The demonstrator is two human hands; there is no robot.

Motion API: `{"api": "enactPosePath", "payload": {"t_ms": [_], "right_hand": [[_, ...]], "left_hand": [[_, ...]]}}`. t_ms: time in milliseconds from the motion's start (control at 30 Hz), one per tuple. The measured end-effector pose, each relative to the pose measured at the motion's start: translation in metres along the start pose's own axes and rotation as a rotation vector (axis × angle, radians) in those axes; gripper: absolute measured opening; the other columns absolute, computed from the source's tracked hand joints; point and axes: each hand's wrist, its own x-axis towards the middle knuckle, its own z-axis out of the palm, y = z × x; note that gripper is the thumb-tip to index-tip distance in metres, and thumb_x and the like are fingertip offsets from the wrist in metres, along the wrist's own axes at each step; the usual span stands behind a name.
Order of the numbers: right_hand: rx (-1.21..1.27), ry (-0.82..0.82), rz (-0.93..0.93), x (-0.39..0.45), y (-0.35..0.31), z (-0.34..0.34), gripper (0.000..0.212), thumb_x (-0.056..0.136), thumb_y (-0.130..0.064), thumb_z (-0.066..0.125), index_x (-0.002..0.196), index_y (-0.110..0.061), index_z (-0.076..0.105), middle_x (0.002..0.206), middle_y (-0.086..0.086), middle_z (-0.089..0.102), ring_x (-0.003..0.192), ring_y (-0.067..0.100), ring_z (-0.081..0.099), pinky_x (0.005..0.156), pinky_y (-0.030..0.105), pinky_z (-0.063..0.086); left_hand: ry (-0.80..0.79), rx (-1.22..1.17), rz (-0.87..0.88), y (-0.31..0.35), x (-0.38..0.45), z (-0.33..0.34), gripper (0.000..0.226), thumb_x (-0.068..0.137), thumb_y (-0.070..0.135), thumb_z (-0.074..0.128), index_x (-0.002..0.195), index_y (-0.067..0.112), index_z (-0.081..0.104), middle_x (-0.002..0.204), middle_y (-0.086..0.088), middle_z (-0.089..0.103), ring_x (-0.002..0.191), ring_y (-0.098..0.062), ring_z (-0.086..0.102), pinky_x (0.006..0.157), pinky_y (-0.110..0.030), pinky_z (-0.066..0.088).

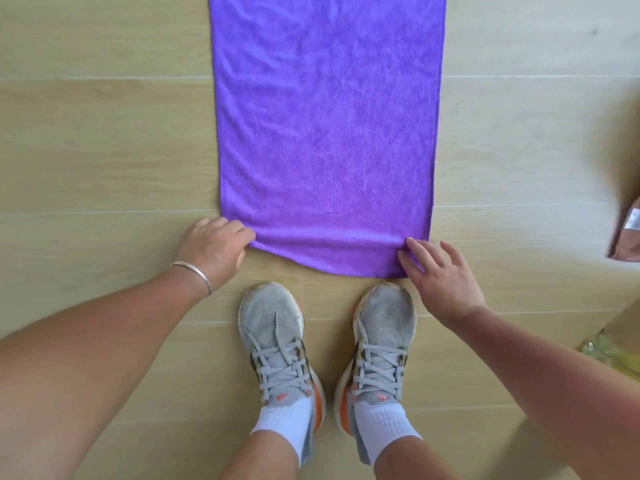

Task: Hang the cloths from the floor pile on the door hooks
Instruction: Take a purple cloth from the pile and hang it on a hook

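Head view: looking straight down at a person's arms and feet on a pale wood-plank floor [104, 140].
Floor: light boards run side to side across the whole picture and carry everything here.
Purple cloth [325, 126]: the largest thing, spread flat on the floor in the middle, reaching from the top edge of the picture down to just in front of the shoes; its near hem is slightly lifted and rippled.
Arms: both bare forearms come in from the bottom corners toward the cloth's near corners.
Shoes [273, 337]: a pair of grey laced trainers with orange heels and white socks, standing side by side just short of the cloth's near hem.
Left hand [213, 247]: at the near left corner of the cloth, fingers curled, its grip closed around that corner.
Right hand [441, 271]: at the near right corner, thumb and forefinger pinching the hem, other fingers spread loosely.
Brown cloth [628, 237]: only a part shows at the right edge, with a white label on it, well apart from the purple one.
Yellowish thing [609, 351]: blurred at the lower right edge; cannot tell what it is.
Bracelet [195, 273]: thin silver band on the left wrist.
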Motion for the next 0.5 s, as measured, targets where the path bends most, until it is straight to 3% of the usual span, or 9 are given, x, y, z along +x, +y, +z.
{"api": "enactPosePath", "payload": {"t_ms": [67, 167, 267, 333, 400, 500], "right_hand": [[0.008, -0.083, -0.003, 0.007, -0.003, -0.014, 0.049, 0.084, -0.008, 0.032, 0.121, -0.004, 0.064, 0.133, 0.019, 0.056, 0.111, 0.030, 0.061, 0.089, 0.045, 0.050], [0.025, -0.349, 0.078, 0.014, -0.009, -0.030, 0.048, 0.092, -0.023, 0.038, 0.139, -0.014, 0.044, 0.151, 0.008, 0.032, 0.133, 0.022, 0.037, 0.106, 0.040, 0.032], [0.168, -0.351, 0.193, 0.025, -0.016, -0.041, 0.054, 0.088, -0.053, 0.040, 0.129, -0.019, 0.051, 0.140, -0.001, 0.040, 0.133, 0.017, 0.033, 0.108, 0.037, 0.026], [0.206, -0.307, 0.218, 0.037, -0.023, -0.049, 0.056, 0.085, -0.060, 0.042, 0.124, -0.022, 0.054, 0.138, -0.002, 0.043, 0.135, 0.017, 0.031, 0.110, 0.039, 0.026], [0.228, -0.265, 0.263, 0.051, -0.028, -0.057, 0.043, 0.088, -0.053, 0.044, 0.120, -0.026, 0.057, 0.137, -0.002, 0.045, 0.135, 0.018, 0.031, 0.108, 0.038, 0.028], [0.268, -0.233, 0.328, 0.070, -0.034, -0.070, 0.026, 0.089, -0.030, 0.045, 0.102, -0.027, 0.067, 0.118, -0.003, 0.056, 0.122, 0.021, 0.044, 0.094, 0.036, 0.037]], "left_hand": [[-0.011, -0.037, -0.048, 0.001, -0.001, -0.016, 0.017, 0.068, 0.010, 0.056, 0.082, 0.008, 0.064, 0.070, -0.012, 0.060, 0.068, -0.034, 0.061, 0.064, -0.041, 0.044], [0.056, -0.197, -0.121, 0.007, -0.002, -0.041, 0.029, 0.069, 0.014, 0.041, 0.086, 0.005, 0.062, 0.076, -0.017, 0.062, 0.071, -0.038, 0.059, 0.061, -0.042, 0.044], [0.133, -0.345, -0.170, 0.013, 0.000, -0.073, 0.019, 0.074, 0.017, 0.039, 0.079, 0.009, 0.055, 0.073, -0.012, 0.060, 0.071, -0.036, 0.054, 0.058, -0.041, 0.043], [0.148, -0.374, -0.139, 0.013, 0.004, -0.095, 0.015, 0.076, 0.021, 0.042, 0.078, 0.011, 0.052, 0.071, -0.006, 0.057, 0.071, -0.033, 0.053, 0.057, -0.040, 0.043], [0.170, -0.366, -0.110, 0.007, 0.005, -0.114, 0.014, 0.078, 0.025, 0.049, 0.080, 0.013, 0.055, 0.073, -0.003, 0.059, 0.072, -0.031, 0.055, 0.057, -0.037, 0.043], [0.214, -0.362, -0.088, -0.008, 0.004, -0.137, 0.012, 0.079, 0.028, 0.058, 0.078, 0.016, 0.058, 0.072, 0.003, 0.060, 0.070, -0.026, 0.056, 0.056, -0.032, 0.040]]}}
